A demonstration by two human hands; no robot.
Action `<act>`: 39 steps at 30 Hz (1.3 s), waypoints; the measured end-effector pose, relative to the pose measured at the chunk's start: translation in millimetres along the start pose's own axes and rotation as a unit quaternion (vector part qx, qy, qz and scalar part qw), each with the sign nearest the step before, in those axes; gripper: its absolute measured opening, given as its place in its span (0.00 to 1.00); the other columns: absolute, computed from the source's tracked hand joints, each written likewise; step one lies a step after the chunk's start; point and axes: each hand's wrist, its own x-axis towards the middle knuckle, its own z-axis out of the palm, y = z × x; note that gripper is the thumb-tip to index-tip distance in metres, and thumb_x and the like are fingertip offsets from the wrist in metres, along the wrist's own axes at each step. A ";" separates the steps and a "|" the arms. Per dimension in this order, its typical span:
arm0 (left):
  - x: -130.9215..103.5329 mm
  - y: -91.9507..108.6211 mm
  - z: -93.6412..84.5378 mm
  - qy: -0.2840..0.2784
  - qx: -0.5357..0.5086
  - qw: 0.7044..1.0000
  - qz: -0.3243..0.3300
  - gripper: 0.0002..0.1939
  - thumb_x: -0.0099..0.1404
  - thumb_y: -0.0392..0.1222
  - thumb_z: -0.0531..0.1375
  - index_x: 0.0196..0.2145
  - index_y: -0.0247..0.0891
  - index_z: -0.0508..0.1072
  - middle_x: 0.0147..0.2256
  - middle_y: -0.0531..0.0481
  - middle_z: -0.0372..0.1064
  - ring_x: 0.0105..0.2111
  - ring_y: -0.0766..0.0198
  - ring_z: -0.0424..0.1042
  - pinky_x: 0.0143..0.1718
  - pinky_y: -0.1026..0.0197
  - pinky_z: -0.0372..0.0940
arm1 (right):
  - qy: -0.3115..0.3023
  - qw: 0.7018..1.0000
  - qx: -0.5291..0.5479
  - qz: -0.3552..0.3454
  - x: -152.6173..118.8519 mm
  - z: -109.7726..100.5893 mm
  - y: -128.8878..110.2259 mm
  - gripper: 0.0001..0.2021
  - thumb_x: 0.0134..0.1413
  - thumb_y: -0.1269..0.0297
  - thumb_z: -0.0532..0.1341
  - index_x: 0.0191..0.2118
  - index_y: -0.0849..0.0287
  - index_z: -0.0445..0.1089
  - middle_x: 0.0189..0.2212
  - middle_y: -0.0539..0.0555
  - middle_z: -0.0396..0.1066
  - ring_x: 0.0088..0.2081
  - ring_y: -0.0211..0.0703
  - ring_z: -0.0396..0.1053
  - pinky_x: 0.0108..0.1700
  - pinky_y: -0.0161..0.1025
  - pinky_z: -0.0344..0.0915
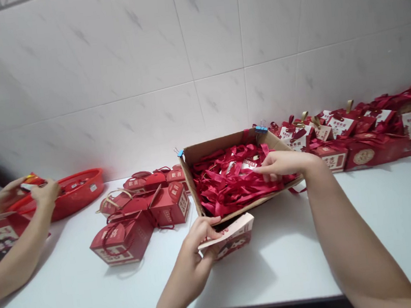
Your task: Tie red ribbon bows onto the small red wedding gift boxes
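Note:
My left hand point(197, 246) grips an opened paper gift box point(234, 244), red and cream with a printed couple on its side, in front of a cardboard carton. Inside the carton point(194, 190) lies a tangled heap of dark red ribbons point(216, 182) with some white tags among them. Over the heap's right side reaches my right hand point(280, 162), fingers closed together at the ribbons. Its fingertips are partly hidden among them. Blue binder clips point(261, 129) sit on the carton's back corners.
Several closed red gift boxes point(124, 240) stand left of the carton. More tagged, ribboned boxes point(372, 150) line the wall at right. At far left, another person's hands point(44, 192) hold a small red packet by a red plastic basin point(84, 195).

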 end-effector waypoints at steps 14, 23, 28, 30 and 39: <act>-1.7 -1.7 -2.2 -0.007 0.015 1.000 0.017 0.05 0.66 0.39 0.54 0.31 0.39 0.66 0.49 0.42 0.65 0.49 0.55 0.65 0.49 0.56 0.59 | 0.354 0.912 0.059 -0.198 51.8 30.2 -7.8 0.16 0.56 0.70 0.51 0.46 0.59 0.72 0.47 0.56 0.74 0.48 0.43 0.71 0.52 0.39 0.64; -0.2 2.1 -1.4 -0.013 0.005 1.000 0.004 0.09 0.67 0.40 0.51 0.28 0.39 0.62 0.48 0.44 0.64 0.47 0.59 0.66 0.47 0.60 0.59 | 0.169 0.971 -0.078 -0.148 49.9 52.8 -32.4 0.23 0.62 0.52 0.48 0.60 0.52 0.59 0.56 0.58 0.66 0.55 0.55 0.65 0.56 0.51 0.58; -0.6 5.0 -1.9 -0.014 0.005 1.000 0.009 0.09 0.67 0.40 0.51 0.29 0.39 0.63 0.47 0.44 0.64 0.46 0.59 0.65 0.47 0.60 0.59 | 0.238 0.963 -0.126 -0.024 45.8 50.5 -35.9 0.19 0.62 0.57 0.50 0.54 0.62 0.63 0.44 0.67 0.73 0.44 0.60 0.72 0.43 0.51 0.65; -0.4 5.3 -2.2 -0.011 0.004 1.000 0.015 0.10 0.68 0.40 0.51 0.28 0.39 0.62 0.47 0.44 0.65 0.46 0.59 0.66 0.47 0.60 0.59 | 0.239 0.962 -0.135 -0.003 46.8 53.1 -36.3 0.21 0.56 0.62 0.57 0.54 0.66 0.62 0.42 0.70 0.73 0.43 0.63 0.72 0.43 0.53 0.64; -0.4 4.5 -2.0 -0.010 0.006 1.000 0.022 0.09 0.67 0.40 0.52 0.28 0.39 0.64 0.48 0.44 0.66 0.46 0.58 0.66 0.47 0.59 0.59 | 0.170 0.950 -0.172 -0.199 56.6 65.7 -39.4 0.33 0.46 0.78 0.55 0.61 0.56 0.58 0.68 0.57 0.35 0.68 0.57 0.34 0.63 0.62 0.41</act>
